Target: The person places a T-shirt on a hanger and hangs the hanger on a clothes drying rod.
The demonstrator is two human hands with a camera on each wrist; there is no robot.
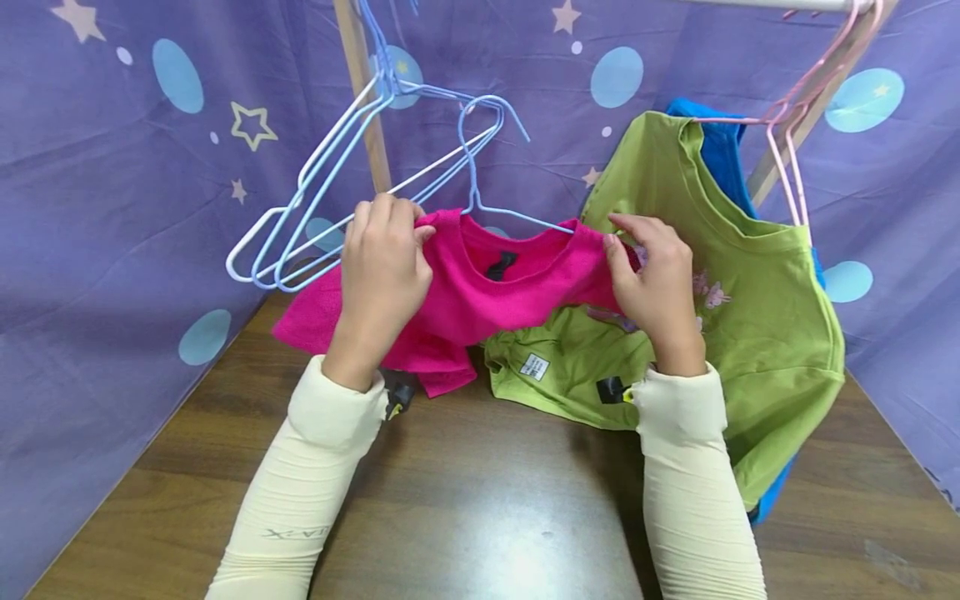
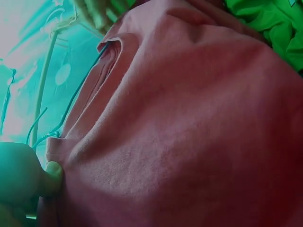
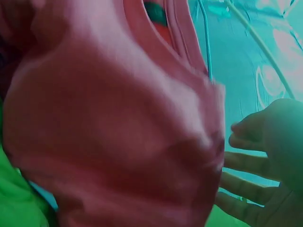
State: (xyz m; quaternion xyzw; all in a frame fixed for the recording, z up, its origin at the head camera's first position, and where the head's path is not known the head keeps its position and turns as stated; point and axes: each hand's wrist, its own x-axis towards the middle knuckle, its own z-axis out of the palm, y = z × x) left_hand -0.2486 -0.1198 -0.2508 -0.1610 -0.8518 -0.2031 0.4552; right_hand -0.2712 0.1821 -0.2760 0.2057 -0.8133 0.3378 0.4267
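Note:
A bright pink T-shirt (image 1: 495,304) hangs on a light blue wire hanger (image 1: 517,215), whose hook rises from the neck opening. At the left shoulder, my left hand (image 1: 386,262) pinches the fabric; the left wrist view shows the thumb (image 2: 54,177) pressed on the cloth beside the collar. My right hand (image 1: 660,279) is beside the other shoulder. Its fingers are spread and loosely bent in the right wrist view, with the hand (image 3: 265,165) just off the shirt's edge and nothing gripped. A dark label shows inside the collar.
Several blue and white hangers (image 1: 330,179) hang at the left. On the right, a green shirt (image 1: 780,317) hangs from pink hangers (image 1: 787,125), with a blue garment (image 1: 723,162) behind. Another green garment (image 1: 562,367) lies on the wooden table (image 1: 480,500). A patterned purple curtain (image 1: 517,50) stands behind.

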